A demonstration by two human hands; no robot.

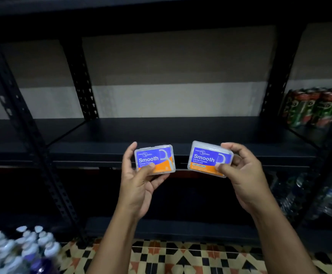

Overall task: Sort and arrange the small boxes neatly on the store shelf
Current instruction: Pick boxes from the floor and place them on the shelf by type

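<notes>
The left hand (139,184) grips one clear plastic floss-pick box with a blue-and-orange label (155,161), and the right hand (244,175) grips a matching second box (210,159), both held in front of the dark metal shelf (161,131). Each box is pinched only by thumb and fingers at one end. The smooth plastic could slip and drop to the tiled floor (181,258) during placement.

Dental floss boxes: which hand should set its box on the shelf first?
Probably the left hand: its box is held level, while the right hand holds its box tilted. Both hover at the shelf edge.

Both hands, left (139,186) and right (244,180), and forearms are bare: no sleeves, rings or watch.
</notes>
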